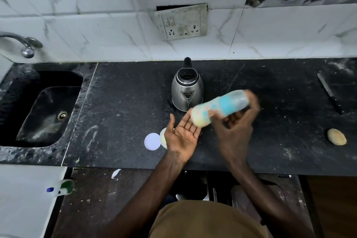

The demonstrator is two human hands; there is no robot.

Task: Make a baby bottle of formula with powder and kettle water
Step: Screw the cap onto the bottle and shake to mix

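At the kettle's [187, 91] 5 o'clock, the right hand [235, 127] gripped the blurred, tilted bottle [218, 107], its lower end touching the flat, upturned left hand [183, 135]; probably light, stiff, slippery plastic, best held mid-body.

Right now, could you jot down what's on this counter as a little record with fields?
right hand: grips the blurred baby bottle, tilted
left hand: open, palm up under the bottle's lower end
electric kettle: stands behind the hands
round white lid: flat on the countertop, beside a half-hidden tub
knife: far right
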